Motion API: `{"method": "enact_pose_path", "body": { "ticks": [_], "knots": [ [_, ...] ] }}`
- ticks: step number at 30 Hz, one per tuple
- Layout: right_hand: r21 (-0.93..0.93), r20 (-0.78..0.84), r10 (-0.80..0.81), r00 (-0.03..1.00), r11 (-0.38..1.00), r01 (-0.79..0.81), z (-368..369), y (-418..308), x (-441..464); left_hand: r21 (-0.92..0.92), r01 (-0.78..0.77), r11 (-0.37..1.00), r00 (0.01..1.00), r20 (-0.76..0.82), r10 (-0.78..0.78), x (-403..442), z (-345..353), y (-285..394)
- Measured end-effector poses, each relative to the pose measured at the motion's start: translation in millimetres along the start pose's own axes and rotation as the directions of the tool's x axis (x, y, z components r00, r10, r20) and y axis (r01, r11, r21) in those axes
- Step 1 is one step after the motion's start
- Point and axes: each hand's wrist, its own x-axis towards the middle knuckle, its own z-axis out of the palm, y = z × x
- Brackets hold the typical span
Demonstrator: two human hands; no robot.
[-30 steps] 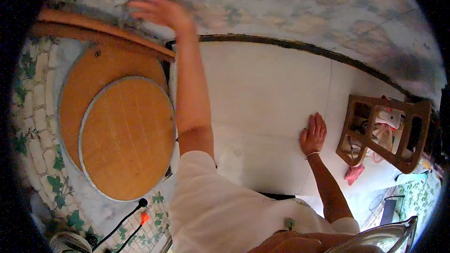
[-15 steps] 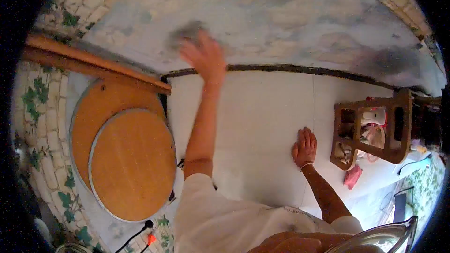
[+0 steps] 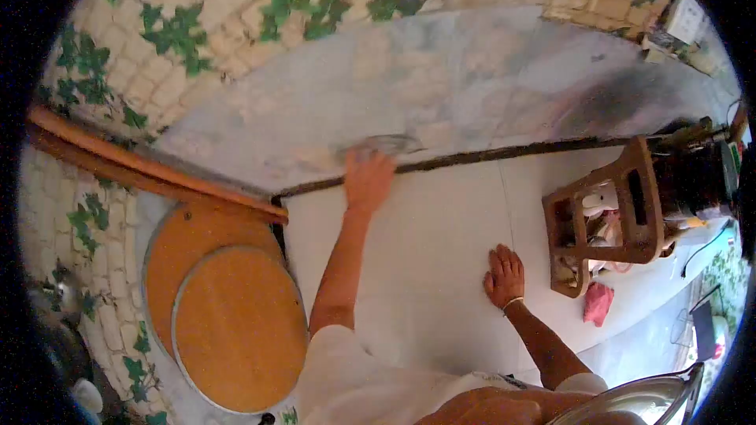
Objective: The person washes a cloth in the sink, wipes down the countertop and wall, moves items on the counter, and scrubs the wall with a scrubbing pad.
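Observation:
My left hand (image 3: 368, 179) reaches to the lower part of the patterned wall (image 3: 441, 79), just above the dark seam behind the white surface. Its fingers bend over a thin greyish thing (image 3: 394, 143) against the wall, too blurred to name. Flat on the white surface (image 3: 425, 244), my right hand (image 3: 504, 277) rests with fingers extended, holding nothing. To its right are a brown compartment holder (image 3: 647, 197) and a pink cloth-like thing (image 3: 598, 304).
Two round wooden boards (image 3: 240, 330) overlap at the left, below an orange-brown rail (image 3: 157, 169). Dark jars (image 3: 701, 177) stand at the far right, behind the holder. A clear, shiny rim (image 3: 646, 397) shows at the bottom right.
The view has tilted upward, showing more of the ivy-patterned wall. My left hand has swept rightward and down along the wall, the greyish thing moving with it. My right hand stays flat.

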Motion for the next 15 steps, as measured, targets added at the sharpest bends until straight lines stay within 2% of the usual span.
{"method": "enact_pose_path", "body": {
  "ticks": [1, 2, 3, 4, 5, 6, 8, 9, 11, 12, 13, 15],
  "knots": [
    [0.044, 0.054, 0.019, 0.998, 0.999, -0.022, -2, -3, -1, 0.032, 0.238, 0.971, 0.968, 0.074, -0.24, 3, -15, -17],
    [0.049, 0.033, 0.008, 0.999, 0.999, -0.01, 1, 0, -2, 0.076, 0.461, 0.884, 0.874, 0.133, -0.468, 10, -30, -36],
    [0.055, 0.005, 0.013, 1.0, 0.998, -0.013, 2, 1, -1, 0.018, 0.54, 0.841, 0.823, -0.219, -0.524, 24, -45, -56],
    [0.05, 0.009, 0.01, 1.0, 0.999, -0.011, 2, 0, -2, -0.085, 0.563, 0.822, 0.665, -0.542, -0.513, 38, -59, -76],
    [0.046, 0.019, 0.008, 1.0, 0.999, -0.009, 1, -1, -4, -0.284, 0.53, 0.799, 0.445, -0.709, -0.547, 65, -101, -86],
    [0.052, 0.007, 0.014, 1.0, 0.999, -0.015, 0, -3, -5, -0.282, 0.519, 0.807, 0.446, -0.716, -0.537, 81, -127, -91],
    [0.07, -0.046, 0.003, 0.999, 0.998, 0.0, -1, -3, -5, -0.406, 0.392, 0.826, 0.346, -0.767, -0.541, 109, -161, -90],
    [0.069, -0.063, 0.02, 0.998, 0.998, -0.015, 1, -2, -7, -0.412, 0.37, 0.832, 0.345, -0.771, -0.535, 115, -163, -78],
    [0.035, -0.081, -0.025, 0.996, 0.999, 0.028, 7, 3, -8, -0.114, 0.286, 0.952, 0.575, -0.774, -0.265, 124, -159, -30],
    [0.038, -0.092, -0.015, 0.996, 0.999, 0.019, 6, 2, -9, -0.032, 0.152, 0.988, 0.734, -0.666, -0.134, 117, -154, -10],
    [0.046, -0.054, 0.003, 0.999, 0.999, 0.0, 4, 1, -8, 0.032, 0.008, 0.999, 0.851, -0.525, 0.01, 111, -146, 4],
    [0.057, -0.007, 0.002, 1.0, 0.998, -0.001, 2, 1, -8, -0.011, -0.167, 0.986, 0.909, -0.389, 0.149, 110, -140, 21]
  ]
}}
